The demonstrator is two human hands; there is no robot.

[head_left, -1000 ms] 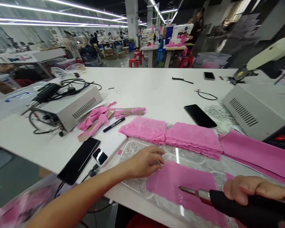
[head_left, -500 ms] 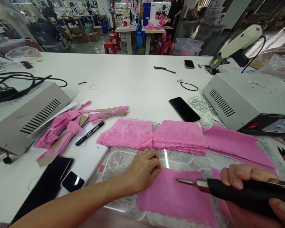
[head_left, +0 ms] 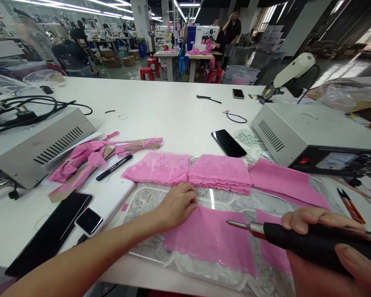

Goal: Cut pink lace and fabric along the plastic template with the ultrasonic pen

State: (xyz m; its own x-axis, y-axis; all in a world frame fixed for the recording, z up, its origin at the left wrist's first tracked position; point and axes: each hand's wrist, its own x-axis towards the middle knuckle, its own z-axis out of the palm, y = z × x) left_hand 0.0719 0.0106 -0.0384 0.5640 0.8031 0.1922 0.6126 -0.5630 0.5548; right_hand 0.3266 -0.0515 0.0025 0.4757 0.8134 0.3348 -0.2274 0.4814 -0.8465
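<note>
Pink lace piece point(head_left: 210, 237) lies flat on a clear sheet point(head_left: 148, 202) at the near edge of the white table point(head_left: 173, 111). The left hand point(head_left: 176, 205) presses its curled fingers onto the lace's upper left corner, gripping nothing. The right hand point(head_left: 324, 243) is wrapped tight round a black-handled cutting tool point(head_left: 297, 241), its metal tip over the lace. Stacked pink lace point(head_left: 219, 173) borders the far side, just beyond the hands; bare tabletop stretches beyond.
</note>
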